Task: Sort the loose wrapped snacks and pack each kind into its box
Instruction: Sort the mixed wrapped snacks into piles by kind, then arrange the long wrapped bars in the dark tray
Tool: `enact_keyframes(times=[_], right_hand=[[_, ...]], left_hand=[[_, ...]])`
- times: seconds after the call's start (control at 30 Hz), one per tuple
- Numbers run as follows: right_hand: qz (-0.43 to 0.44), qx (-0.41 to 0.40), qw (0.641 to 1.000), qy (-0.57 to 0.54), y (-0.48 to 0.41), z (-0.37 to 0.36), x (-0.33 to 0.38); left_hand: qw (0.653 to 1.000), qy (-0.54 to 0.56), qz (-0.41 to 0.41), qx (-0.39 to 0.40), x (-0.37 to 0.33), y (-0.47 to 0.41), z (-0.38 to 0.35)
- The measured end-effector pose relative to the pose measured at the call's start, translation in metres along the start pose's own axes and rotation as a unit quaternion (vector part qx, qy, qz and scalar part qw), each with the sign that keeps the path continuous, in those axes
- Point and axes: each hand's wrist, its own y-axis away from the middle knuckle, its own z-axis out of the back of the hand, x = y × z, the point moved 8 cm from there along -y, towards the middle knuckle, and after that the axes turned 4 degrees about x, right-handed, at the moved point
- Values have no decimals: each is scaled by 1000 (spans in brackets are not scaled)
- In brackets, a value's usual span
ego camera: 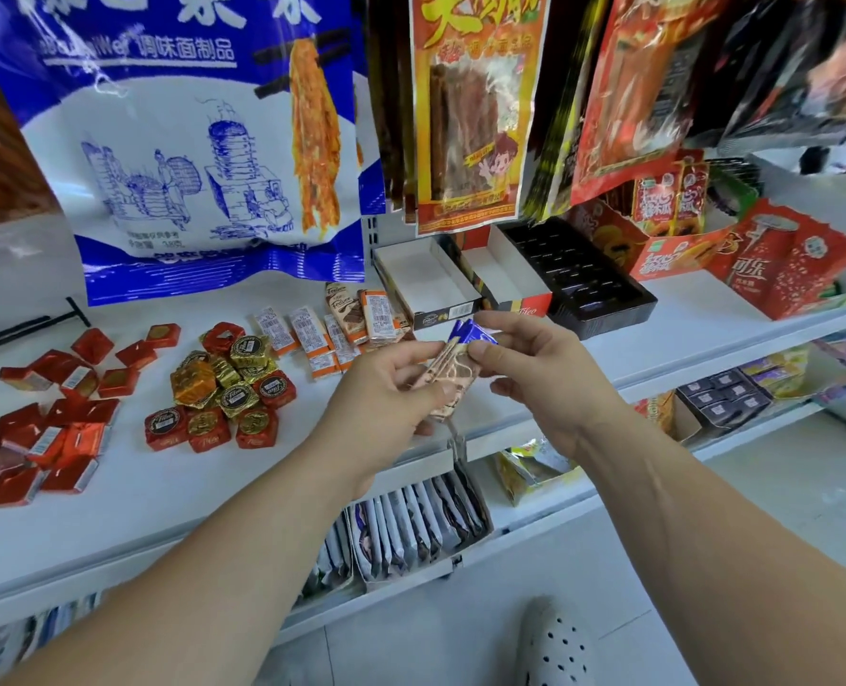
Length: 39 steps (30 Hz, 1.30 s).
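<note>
Head view looks down on a white shelf where both hands meet just in front of the boxes. The left hand has its fingers and thumb curled round a small stack of brown-and-cream wrapped bars, held on edge above the shelf's front lip. The right hand pinches the top of the same stack between thumb and forefinger, where a few blue wrappers stick up. Whether those blue pieces belong to the stack or are held apart by the right hand is hard to tell. Just behind the hands stands an open white-lined box, with a second open box just beside it on the right, and next to that a black plastic tray with rows of pockets. Loose on the shelf to the left lie orange-and-white bars, a heap of gold and red foil squares, and farther left a scatter of red foil squares. A big blue-and-white bag hangs above them.
</note>
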Motion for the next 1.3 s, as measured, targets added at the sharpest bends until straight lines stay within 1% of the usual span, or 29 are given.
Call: enact_keyframes(times=[0.1, 0.2, 0.3, 0.4, 0.53, 0.6, 0.67, 0.73, 0.77, 0.83, 0.9, 0.93, 1.0, 1.07, 1.17, 1.3], right_hand=[[-2, 5, 1000, -13, -1, 4, 5], [7, 3, 1000, -31, -4, 13, 10], [20, -17, 999, -24, -6, 32, 10], [42, -56, 997, -14, -6, 59, 14], [52, -118, 991, -45, -5, 105, 16], [47, -167, 983, -61, -4, 131, 10], [41, -230, 970, -63, 0, 159, 2], [35, -289, 956, -43, 7, 185, -5], [31, -311, 949, -34, 11, 195, -8], [25, -336, 941, -33, 17, 210, -11], [24, -349, 936, -35, 22, 218, -12], [24, -354, 934, -30, 24, 221, -12], [23, -361, 932, -17, 26, 224, -11], [22, -360, 932, -14, 27, 225, -9], [31, -359, 933, -16, 27, 227, -4], [47, -353, 934, -17, 25, 224, 7]], left_hand=[[999, 0, -14, -38, -5, -1, 6], [999, -30, -25, -30, -13, -5, -1], [997, -65, -25, -26, -17, -17, -16], [996, -85, -32, -16, -26, -36, -38], [993, -112, -30, 10, -37, -67, -79], [990, -136, -17, 23, -36, -86, -100], [983, -180, -14, 17, -32, -103, -116], [966, -259, -27, 5, -30, -115, -127], [949, -314, -40, 10, -29, -121, -134], [902, -423, -70, 45, -22, -132, -151], [861, -494, -95, 79, -14, -139, -165], [848, -512, -101, 90, -11, -141, -170], [838, -525, -115, 93, -6, -142, -172], [839, -521, -135, 76, -7, -140, -170], [836, -514, -188, 52, -11, -128, -162], [825, -498, -263, 51, -12, -103, -150]])
